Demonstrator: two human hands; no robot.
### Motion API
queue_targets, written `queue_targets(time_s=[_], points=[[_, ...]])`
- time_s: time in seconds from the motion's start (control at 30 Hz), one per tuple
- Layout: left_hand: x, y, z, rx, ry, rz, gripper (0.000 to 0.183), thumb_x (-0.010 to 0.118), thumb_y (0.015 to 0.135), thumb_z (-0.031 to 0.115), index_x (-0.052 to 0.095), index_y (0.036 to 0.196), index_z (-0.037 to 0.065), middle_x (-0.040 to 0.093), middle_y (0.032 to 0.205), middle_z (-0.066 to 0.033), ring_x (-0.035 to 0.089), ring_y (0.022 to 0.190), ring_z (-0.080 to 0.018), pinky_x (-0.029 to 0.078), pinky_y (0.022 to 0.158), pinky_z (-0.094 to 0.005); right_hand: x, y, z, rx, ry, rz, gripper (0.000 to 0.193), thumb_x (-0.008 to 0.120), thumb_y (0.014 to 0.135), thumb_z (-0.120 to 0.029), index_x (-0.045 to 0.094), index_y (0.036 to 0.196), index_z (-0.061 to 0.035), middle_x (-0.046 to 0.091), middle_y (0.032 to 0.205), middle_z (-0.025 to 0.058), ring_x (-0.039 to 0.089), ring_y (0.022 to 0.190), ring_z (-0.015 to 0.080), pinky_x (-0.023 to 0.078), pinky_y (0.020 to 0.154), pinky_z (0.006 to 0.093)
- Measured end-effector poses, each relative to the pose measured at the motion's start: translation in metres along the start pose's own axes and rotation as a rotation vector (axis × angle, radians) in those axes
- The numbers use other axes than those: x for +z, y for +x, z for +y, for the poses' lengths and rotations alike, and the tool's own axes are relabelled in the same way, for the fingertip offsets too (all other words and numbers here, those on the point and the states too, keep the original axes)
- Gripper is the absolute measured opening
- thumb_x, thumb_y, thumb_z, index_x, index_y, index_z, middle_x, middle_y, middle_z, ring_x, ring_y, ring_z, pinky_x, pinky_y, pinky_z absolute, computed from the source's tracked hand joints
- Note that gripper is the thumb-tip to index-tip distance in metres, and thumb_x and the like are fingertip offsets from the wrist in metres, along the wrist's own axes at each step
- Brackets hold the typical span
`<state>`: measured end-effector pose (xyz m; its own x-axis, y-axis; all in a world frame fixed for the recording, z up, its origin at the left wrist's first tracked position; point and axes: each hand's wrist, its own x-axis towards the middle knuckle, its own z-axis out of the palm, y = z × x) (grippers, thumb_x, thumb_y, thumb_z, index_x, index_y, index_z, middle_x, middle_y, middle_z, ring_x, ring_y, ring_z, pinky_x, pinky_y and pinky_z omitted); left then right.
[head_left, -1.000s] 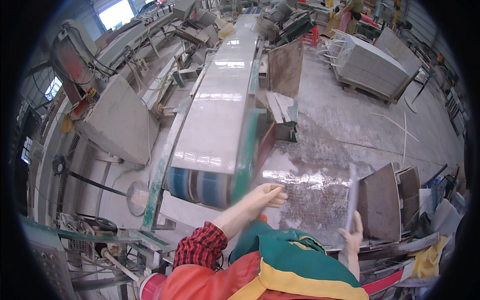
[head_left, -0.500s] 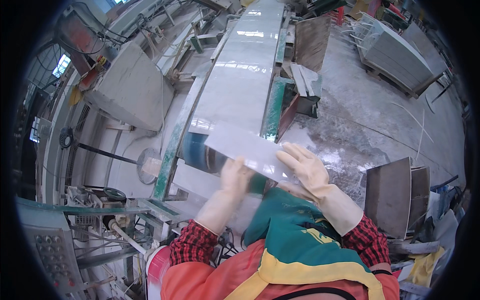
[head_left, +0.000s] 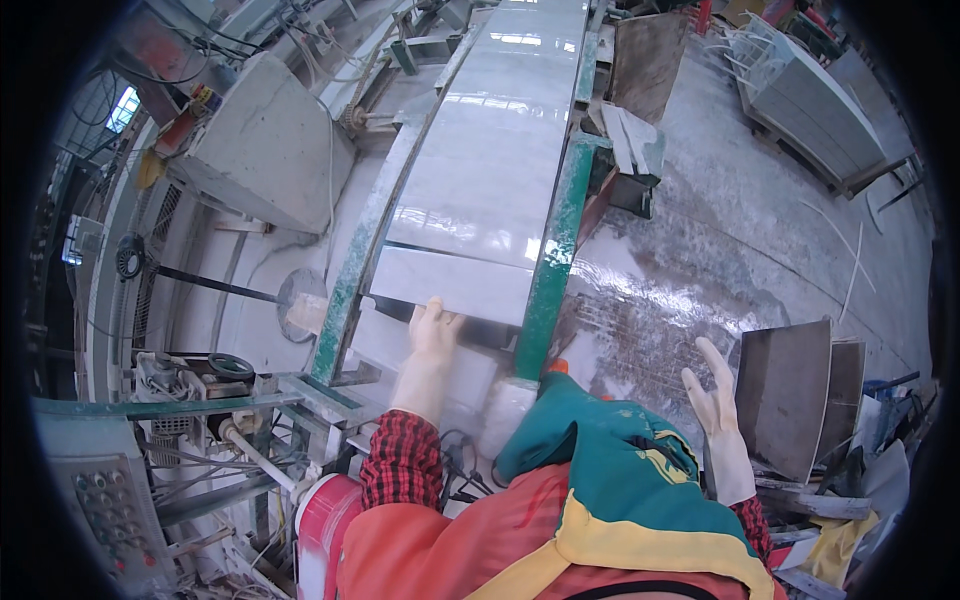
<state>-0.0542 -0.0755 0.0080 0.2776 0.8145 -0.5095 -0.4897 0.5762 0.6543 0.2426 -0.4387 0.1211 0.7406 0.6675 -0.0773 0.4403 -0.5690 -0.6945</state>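
A flat white rectangular slab (head_left: 455, 283) lies across the near end of a conveyor belt (head_left: 490, 165). My gloved left hand (head_left: 433, 325) is at the slab's near edge, its fingers closed against it. A dark gap shows under that edge, and the underside of the slab is hidden. My gloved right hand (head_left: 712, 392) is away to the right, open, with fingers apart and nothing in it. It is nearest to brown boards (head_left: 782, 400) standing upright.
Green rails (head_left: 558, 245) flank the belt. At left are a button panel (head_left: 110, 515), a handwheel (head_left: 230, 366) and a large pale machine housing (head_left: 265, 150). A stack of pale slabs (head_left: 815, 115) stands at the far right on a wet floor (head_left: 665, 300).
The slab, tilted between both hands before, now lies on the belt's near end. My right hand has let go and moved right; my left hand has moved slightly left to the slab's edge.
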Motion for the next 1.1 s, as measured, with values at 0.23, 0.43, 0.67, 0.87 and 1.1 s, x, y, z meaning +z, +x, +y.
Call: queue_targets(time_s=[0.23, 0.43, 0.67, 0.87, 1.1], points=[[0.020, -0.001, 0.003, 0.010, 0.039, 0.059, 0.021, 0.049, 0.097, 0.003, 0.049, 0.118, 0.006, 0.058, 0.101, -0.0082, 0.062, 0.085, -0.0227, 0.055, 0.082, -0.0472, 0.005, -0.017, 0.015, 0.077, 0.071, 0.001, 0.054, 0.071, 0.083, -0.008, 0.056, 0.135, -0.0076, 0.055, 0.139, 0.0156, 0.049, 0.132, 0.0291, 0.038, 0.111, 0.0372], [0.021, 0.003, 0.001, 0.034, 0.050, 0.084, 0.018, 0.051, 0.096, 0.003, 0.050, 0.114, 0.008, 0.054, 0.093, -0.0038, 0.055, 0.073, -0.0163, 0.055, 0.070, -0.0402, 0.004, -0.016, 0.012, 0.120, 0.065, 0.023, 0.053, 0.069, 0.084, -0.009, 0.056, 0.135, -0.0073, 0.055, 0.140, 0.0162, 0.049, 0.132, 0.0298, 0.037, 0.111, 0.0371], [0.019, 0.007, -0.001, 0.057, 0.026, 0.068, 0.014, 0.051, 0.095, 0.003, 0.050, 0.109, 0.007, 0.053, 0.089, -0.0036, 0.053, 0.070, -0.0157, 0.055, 0.069, -0.0393, 0.005, -0.022, 0.013, 0.194, 0.097, -0.003, 0.053, 0.069, 0.083, -0.008, 0.056, 0.134, -0.0051, 0.055, 0.139, 0.0168, 0.050, 0.132, 0.0296, 0.037, 0.112, 0.0363], [0.020, 0.011, -0.002, 0.068, 0.031, 0.053, 0.014, 0.052, 0.096, 0.004, 0.049, 0.110, 0.006, 0.057, 0.098, -0.0085, 0.059, 0.079, -0.0222, 0.055, 0.070, -0.0419, 0.009, -0.019, 0.004, 0.192, 0.139, 0.000, 0.052, 0.068, 0.082, -0.007, 0.057, 0.133, -0.0034, 0.056, 0.138, 0.0180, 0.051, 0.131, 0.0292, 0.038, 0.111, 0.0360], [0.021, 0.017, 0.000, 0.071, 0.090, 0.097, 0.015, 0.051, 0.096, 0.005, 0.047, 0.111, 0.005, 0.058, 0.104, -0.0133, 0.063, 0.089, -0.0276, 0.055, 0.071, -0.0443, 0.012, -0.019, 0.013, 0.173, 0.143, -0.006, 0.051, 0.069, 0.082, -0.008, 0.058, 0.132, -0.0032, 0.058, 0.135, 0.0188, 0.053, 0.129, 0.0296, 0.039, 0.110, 0.0355]])
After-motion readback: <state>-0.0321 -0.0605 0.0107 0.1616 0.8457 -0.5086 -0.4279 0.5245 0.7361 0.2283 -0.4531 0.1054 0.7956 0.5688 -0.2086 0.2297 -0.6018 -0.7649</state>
